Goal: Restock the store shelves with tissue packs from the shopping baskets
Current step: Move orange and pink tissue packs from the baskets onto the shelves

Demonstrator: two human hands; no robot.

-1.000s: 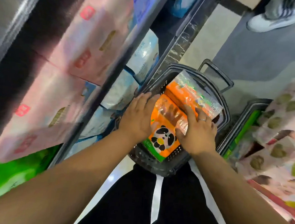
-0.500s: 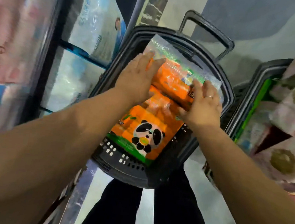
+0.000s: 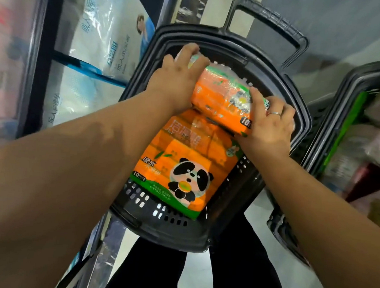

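Orange tissue pack (image 3: 220,98) lies inside the black basket (image 3: 301,102) over a second pack (image 3: 182,166) — left grip (image 3: 178,79) and right grip (image 3: 270,125) curled round its ends — so neither pack is on the shelf (image 3: 38,63) yet, and the neighbouring basket (image 3: 337,105) is also loaded.

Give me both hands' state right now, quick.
Left hand: gripping the upper orange tissue pack, left end.
Right hand: gripping the same pack, right end.

Second basket (image 3: 338,92) runs off the right edge; pink shelf packs (image 3: 2,61) blurred
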